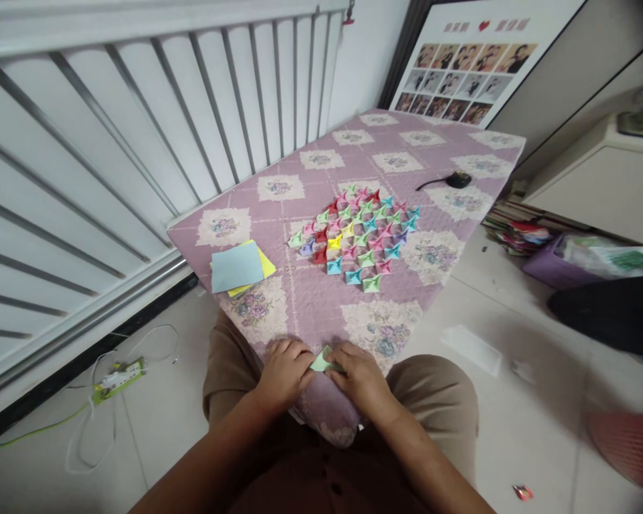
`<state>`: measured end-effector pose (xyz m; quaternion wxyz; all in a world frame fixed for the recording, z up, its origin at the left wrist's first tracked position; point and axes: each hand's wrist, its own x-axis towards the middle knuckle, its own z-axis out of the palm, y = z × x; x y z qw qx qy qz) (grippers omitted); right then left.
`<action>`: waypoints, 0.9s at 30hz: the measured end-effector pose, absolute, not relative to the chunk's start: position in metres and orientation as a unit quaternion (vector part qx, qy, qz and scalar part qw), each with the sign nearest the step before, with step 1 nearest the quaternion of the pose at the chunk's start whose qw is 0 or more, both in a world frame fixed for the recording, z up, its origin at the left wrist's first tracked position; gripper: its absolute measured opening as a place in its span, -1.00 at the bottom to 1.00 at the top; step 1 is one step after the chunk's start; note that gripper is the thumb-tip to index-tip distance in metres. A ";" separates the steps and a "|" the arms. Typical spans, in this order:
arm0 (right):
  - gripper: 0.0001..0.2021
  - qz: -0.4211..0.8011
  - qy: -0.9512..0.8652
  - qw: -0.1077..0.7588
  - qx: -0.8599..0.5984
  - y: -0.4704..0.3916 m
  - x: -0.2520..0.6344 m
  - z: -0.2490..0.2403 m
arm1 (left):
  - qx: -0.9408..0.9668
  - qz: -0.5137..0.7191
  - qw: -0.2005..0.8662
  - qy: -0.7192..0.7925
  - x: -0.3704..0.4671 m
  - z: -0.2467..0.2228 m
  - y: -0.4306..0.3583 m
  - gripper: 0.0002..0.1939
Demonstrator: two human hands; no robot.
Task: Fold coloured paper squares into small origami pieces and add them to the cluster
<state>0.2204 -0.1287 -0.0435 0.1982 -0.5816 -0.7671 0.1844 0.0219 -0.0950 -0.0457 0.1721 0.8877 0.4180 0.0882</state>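
Note:
A small folded piece of light green paper (pixel 323 358) lies at the near corner of the table, between my two hands. My left hand (pixel 288 368) presses its fingers on the paper's left end. On its right side, my right hand (pixel 360 373) grips the paper with bent fingers and thumb. Farther up the table stand rows of small folded paper boats (pixel 361 239) in green, pink, red, blue, yellow and purple. To the left lies a stack of square paper sheets (pixel 238 268), light blue on top with yellow below.
The table has a purple flowered cloth (pixel 321 318) and narrows toward me. A black object with a cord (pixel 458 179) lies at its right. A white radiator (pixel 155 114) borders the left edge. A power strip (pixel 118 380) with cables is on the floor.

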 end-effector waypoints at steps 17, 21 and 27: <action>-0.83 0.208 -0.773 0.241 -0.548 -0.130 0.227 -0.052 | 0.896 0.105 0.135 0.411 0.022 -0.049 -0.097 -0.82; -0.83 0.193 -0.781 0.243 -0.542 -0.130 0.227 -0.052 | 0.889 0.099 0.149 0.420 0.023 -0.044 -0.097 -0.83; -0.87 0.128 -0.798 0.233 -0.541 -0.133 0.226 -0.051 | 0.876 0.099 0.151 0.448 0.029 -0.039 -0.098 -0.85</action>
